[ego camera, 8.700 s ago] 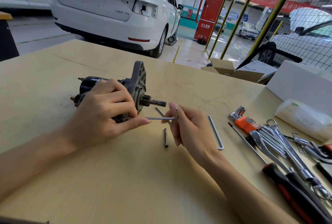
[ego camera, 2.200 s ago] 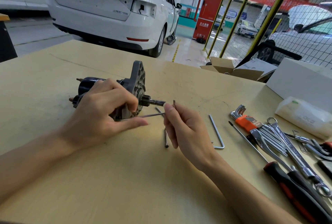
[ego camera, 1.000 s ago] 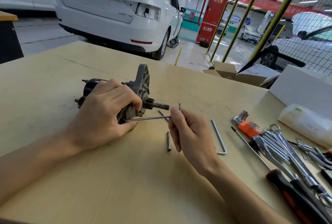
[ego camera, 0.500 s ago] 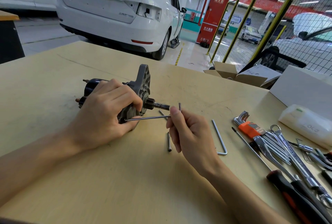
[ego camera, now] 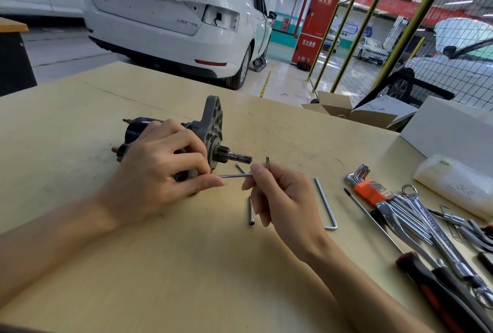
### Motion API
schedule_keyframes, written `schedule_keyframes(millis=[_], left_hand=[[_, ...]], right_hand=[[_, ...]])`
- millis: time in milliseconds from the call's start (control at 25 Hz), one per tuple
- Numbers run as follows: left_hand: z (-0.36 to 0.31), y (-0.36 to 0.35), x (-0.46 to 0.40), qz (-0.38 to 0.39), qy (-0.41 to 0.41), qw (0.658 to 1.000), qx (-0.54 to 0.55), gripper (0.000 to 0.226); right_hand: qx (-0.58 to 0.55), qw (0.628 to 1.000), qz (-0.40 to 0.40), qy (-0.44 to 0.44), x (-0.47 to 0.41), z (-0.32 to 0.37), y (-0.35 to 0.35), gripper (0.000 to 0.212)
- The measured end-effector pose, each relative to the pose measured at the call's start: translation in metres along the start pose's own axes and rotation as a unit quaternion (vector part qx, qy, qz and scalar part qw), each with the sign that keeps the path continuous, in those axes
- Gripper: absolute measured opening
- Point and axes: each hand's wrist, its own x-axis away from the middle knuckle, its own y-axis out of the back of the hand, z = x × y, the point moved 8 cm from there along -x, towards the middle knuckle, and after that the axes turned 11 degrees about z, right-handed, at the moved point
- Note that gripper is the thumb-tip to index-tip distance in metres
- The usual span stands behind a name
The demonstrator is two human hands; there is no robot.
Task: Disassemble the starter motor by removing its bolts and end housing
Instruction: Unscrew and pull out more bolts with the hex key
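Starter motor [ego camera: 170, 143]: on its side on workbench [ego camera: 186, 266], likely heavy, rigid; best held round the body | Left hand [ego camera: 157, 172]: curled over the body, thumb alongside hex key [ego camera: 234, 175] | Right hand [ego camera: 280, 194]: fingertips pinch the key's bend, short leg upright | Loose bolt [ego camera: 250, 210]: beside right hand.

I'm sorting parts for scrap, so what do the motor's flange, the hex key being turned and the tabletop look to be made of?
Flange: dull grey with ribbed pockets, probably cast aluminium.
Hex key pinched in the right hand: thin, bright and shiny, likely plated steel.
Tabletop: pale yellow, matte, faint grain lines, apparently plywood or laminate.
The left hand covers the motor body, so that is left out.
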Motion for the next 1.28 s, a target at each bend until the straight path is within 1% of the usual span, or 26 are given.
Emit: schedule_keyframes(millis=[160, 240, 280, 400, 440, 520, 680, 760, 1000, 1280], left_hand=[[-0.001, -0.002, 0.001, 0.008, -0.015, 1.000, 0.000, 0.034], [-0.002, -0.002, 0.002, 0.006, -0.026, 1.000, -0.007, 0.032], [-0.003, -0.002, 0.002, 0.003, -0.029, 1.000, -0.007, 0.032], [-0.004, -0.001, 0.002, -0.002, -0.034, 0.999, 0.004, 0.034], [-0.004, -0.001, 0.002, -0.004, -0.035, 0.999, 0.004, 0.035], [-0.005, -0.001, 0.002, -0.008, -0.035, 0.999, -0.001, 0.036], [-0.003, -0.001, 0.002, -0.007, -0.026, 1.000, 0.000, 0.036], [-0.001, -0.001, 0.002, -0.007, -0.023, 1.000, 0.002, 0.037], [0.000, -0.004, 0.003, -0.008, -0.028, 1.000, -0.010, 0.034], [-0.002, -0.003, 0.002, -0.015, -0.032, 0.999, -0.015, 0.041]], right_hand=[[0.003, 1.000, 0.020, -0.013, 0.000, -0.001, 0.000, 0.029], [0.011, 0.999, 0.029, -0.012, 0.000, 0.000, 0.000, 0.031], [0.013, 0.999, 0.032, -0.007, 0.000, 0.001, 0.000, 0.034], [-0.007, 0.999, 0.041, -0.001, 0.001, 0.002, -0.002, 0.061], [-0.023, 0.999, 0.045, -0.008, 0.000, 0.001, -0.003, 0.065], [-0.043, 0.997, 0.059, -0.015, -0.001, 0.001, -0.005, 0.060], [-0.046, 0.996, 0.081, 0.000, -0.001, 0.005, -0.008, 0.035], [-0.055, 0.995, 0.087, 0.006, 0.000, 0.005, -0.010, 0.028], [-0.044, 0.996, 0.076, 0.004, -0.003, 0.000, -0.010, 0.030], [-0.018, 0.997, 0.073, -0.001, -0.003, -0.003, -0.010, 0.031]])
